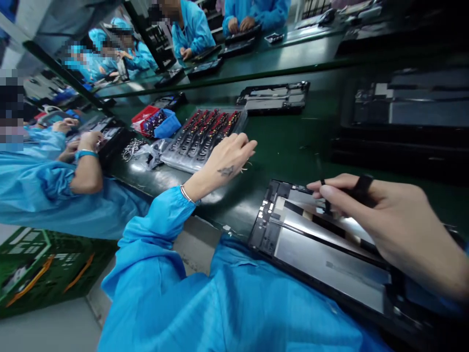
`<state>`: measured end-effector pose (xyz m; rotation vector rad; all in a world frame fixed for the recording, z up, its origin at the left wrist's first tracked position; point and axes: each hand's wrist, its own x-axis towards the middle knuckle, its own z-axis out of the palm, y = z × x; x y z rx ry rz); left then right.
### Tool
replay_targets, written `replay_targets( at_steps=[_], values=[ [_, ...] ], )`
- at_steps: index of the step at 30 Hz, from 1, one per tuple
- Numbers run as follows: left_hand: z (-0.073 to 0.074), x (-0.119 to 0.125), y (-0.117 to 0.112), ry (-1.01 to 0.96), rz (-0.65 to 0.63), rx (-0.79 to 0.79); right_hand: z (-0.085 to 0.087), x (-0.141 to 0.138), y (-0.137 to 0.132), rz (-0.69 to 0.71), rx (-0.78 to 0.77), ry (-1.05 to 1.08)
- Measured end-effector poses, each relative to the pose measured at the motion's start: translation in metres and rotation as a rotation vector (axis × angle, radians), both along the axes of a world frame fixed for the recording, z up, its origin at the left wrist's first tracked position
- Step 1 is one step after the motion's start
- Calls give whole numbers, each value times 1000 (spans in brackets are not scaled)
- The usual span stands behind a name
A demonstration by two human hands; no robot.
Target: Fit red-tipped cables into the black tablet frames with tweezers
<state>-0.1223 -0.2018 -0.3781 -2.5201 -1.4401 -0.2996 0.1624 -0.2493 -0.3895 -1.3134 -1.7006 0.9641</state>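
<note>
My right hand (388,215) pinches a thin dark tool (323,188) between thumb and forefinger, over an opened tablet (330,269). A black band (363,188) circles one finger of that hand. Silver panels, black strips and small boards show inside the tablet, which lies tilted at the table's front edge by my lap. My left hand (227,161) is at the right edge of a clear plastic tray (183,160) with rows of small red and black parts. Its fingers are bent and close together; what they hold, if anything, is hidden.
Behind the tray sit a red bin (142,117) and a blue bin (168,124) of small parts. Plastic bags (150,154) lie beside it. Other opened tablets (274,98) rest on the green table (311,137). A co-worker's arm (86,168) is at left, above a green crate (40,264).
</note>
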Motion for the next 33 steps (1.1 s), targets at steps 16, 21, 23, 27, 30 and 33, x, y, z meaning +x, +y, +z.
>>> replay_targets(
  at_steps=[16, 21, 23, 27, 30, 33],
  values=[
    [36, 89, 14, -513, -440, -697, 18, 16, 16, 26, 343, 73],
    [34, 89, 12, -503, -549, -285, 18, 15, 14, -16, 250, 183],
    [31, 92, 7, -457, -593, 81, 20, 14, 13, -18, 185, 249],
    [29, 101, -2, -241, -607, 563, 24, 12, 9, -17, 178, 304],
    [29, 105, -5, -194, -562, 640, 26, 12, 6, -17, 244, 271],
    [30, 105, -6, -166, -540, 661, 27, 11, 5, -11, 297, 232]
  ],
)
